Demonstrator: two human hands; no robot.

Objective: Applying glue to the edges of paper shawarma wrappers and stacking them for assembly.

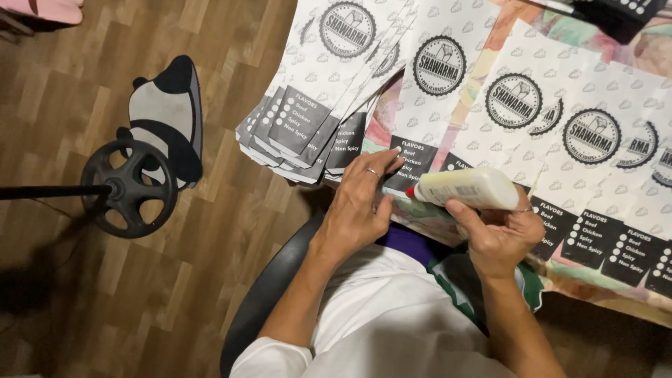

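Wood-plank floor (210,280) in brown tones filling left half, warm indoor light falling across it; dark shadow pooling at lower left. Black five-spoke wheel base (130,187) on dark pole standing on floor, black-and-grey panda-shaped slipper (168,115) lying just behind it. Pink cushion (49,10) showing at top left corner. Black chair edge (262,297) curving at bottom centre

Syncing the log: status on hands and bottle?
Left hand flat on paper bag. Right hand holds glue bottle, red tip near bag's edge. Nothing between.
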